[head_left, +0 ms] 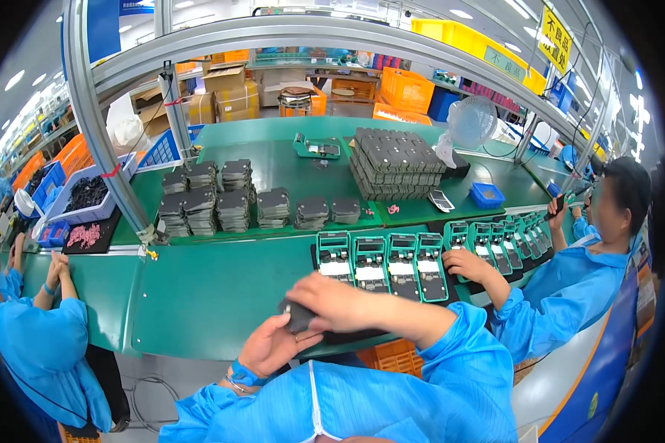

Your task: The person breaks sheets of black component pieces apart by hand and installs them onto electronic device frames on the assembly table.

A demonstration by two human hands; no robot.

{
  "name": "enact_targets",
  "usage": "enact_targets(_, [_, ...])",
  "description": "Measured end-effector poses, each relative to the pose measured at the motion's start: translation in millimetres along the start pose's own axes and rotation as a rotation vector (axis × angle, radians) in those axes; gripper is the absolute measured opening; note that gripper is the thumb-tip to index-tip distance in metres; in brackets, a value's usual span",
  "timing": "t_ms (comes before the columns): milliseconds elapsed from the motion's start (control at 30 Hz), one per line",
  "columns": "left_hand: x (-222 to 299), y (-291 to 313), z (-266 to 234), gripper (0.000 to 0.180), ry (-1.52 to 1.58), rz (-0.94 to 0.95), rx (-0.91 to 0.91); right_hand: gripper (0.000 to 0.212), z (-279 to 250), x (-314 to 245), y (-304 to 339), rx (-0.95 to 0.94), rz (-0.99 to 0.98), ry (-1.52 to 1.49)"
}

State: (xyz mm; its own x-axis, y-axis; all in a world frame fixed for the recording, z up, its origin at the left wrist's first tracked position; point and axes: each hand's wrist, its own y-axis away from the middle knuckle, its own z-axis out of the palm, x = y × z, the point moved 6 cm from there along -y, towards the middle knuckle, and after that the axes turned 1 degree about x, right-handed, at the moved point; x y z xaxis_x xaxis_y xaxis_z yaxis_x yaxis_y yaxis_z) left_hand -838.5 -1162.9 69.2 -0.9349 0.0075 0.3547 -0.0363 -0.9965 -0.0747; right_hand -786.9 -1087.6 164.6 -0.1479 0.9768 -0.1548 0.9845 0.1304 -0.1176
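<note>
Close in front of my body, both hands are at a dark flat rectangular part (298,316). My left hand (267,347) supports it from below and the left, fingers curled against it, with a blue band at the wrist. From above and the right, my right hand (332,299) grips the same part and hides much of it. Just beyond my right forearm, several green-framed housings (372,269) with black and white insides stand in a row along the bench. Further back on the green bench (192,288) are several low stacks of similar dark plates (233,208).
A large pile of dark plates (397,159), a lone green housing (318,148) and a blue tray (486,195) lie further off. At right, a co-worker (569,273) touches the housings and holds a dark tool. Another person (41,332) is at left. A metal post (109,133) rises from the bench.
</note>
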Motion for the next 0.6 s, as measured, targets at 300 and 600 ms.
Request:
enact_targets(300, [48, 27, -32, 0.045, -1.531, 0.771, 0.493, 0.068, -75, 179, -52, 0.223, 0.258, 0.268])
enact_targets(600, [40, 24, -50, 0.044, -1.923, 0.915, 0.569, 0.068, -61, 233, -64, 0.002, 0.360, 0.235])
